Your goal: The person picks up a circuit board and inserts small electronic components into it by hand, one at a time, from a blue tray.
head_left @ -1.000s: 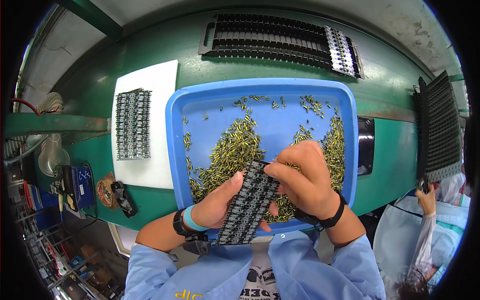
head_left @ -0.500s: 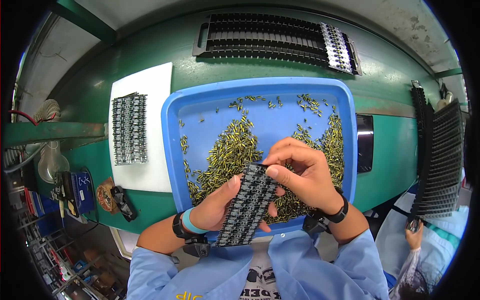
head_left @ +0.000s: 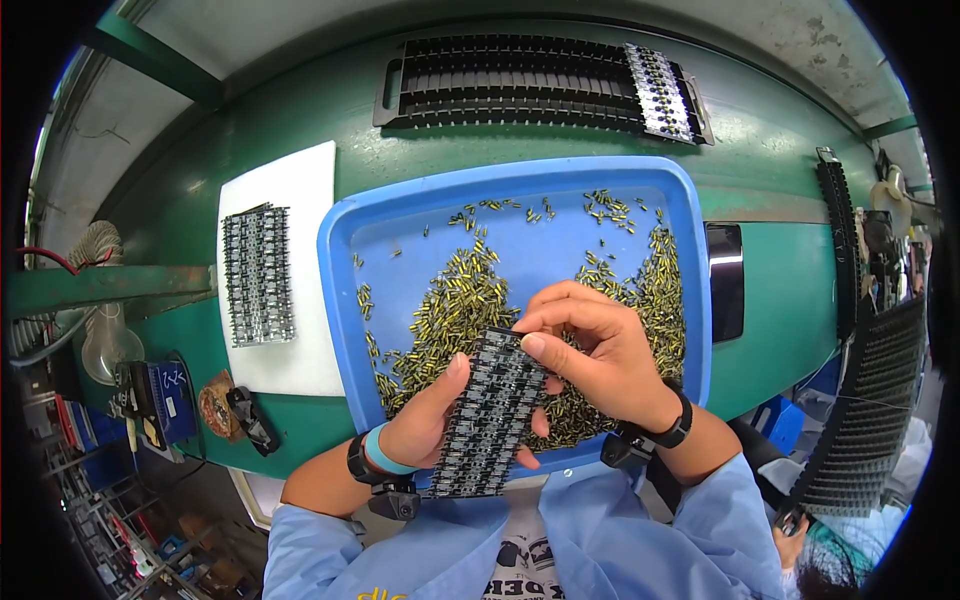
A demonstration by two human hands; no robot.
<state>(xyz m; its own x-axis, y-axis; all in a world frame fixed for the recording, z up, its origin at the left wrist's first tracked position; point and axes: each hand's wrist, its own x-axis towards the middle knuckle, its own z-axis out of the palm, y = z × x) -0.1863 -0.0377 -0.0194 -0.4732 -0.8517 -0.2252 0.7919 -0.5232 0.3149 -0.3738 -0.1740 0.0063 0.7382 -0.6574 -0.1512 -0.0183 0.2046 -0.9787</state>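
Observation:
Over the near part of a blue tray point(head_left: 345, 300) I hold a panel of small circuit boards point(head_left: 480, 425), dark with rows of silvery parts, tilted toward me. My left hand point(head_left: 425, 415) is closed round its left side, with fingertips showing past the right edge. At the panel's top right corner, the thumb and forefinger of my right hand point(head_left: 590, 350) are pinched together. Whether a small part is also between them is hidden. Heaped in the tray are many small yellow-and-black cylindrical components point(head_left: 460, 300), which look like capacitors.
A similar panel point(head_left: 258, 275) lies on a white foam sheet point(head_left: 310, 220) at left. Behind the tray stands a black slotted rack point(head_left: 510, 85) with boards at its right end. A dark phone-like slab point(head_left: 725, 280) lies at right. Another person's hand point(head_left: 790, 545) holds a black rack point(head_left: 860, 420).
My hands keep nearly the same grip on the panel, which now faces slightly more upward. At right, the other person's hand and rack have moved down and toward me. The view has shifted slightly.

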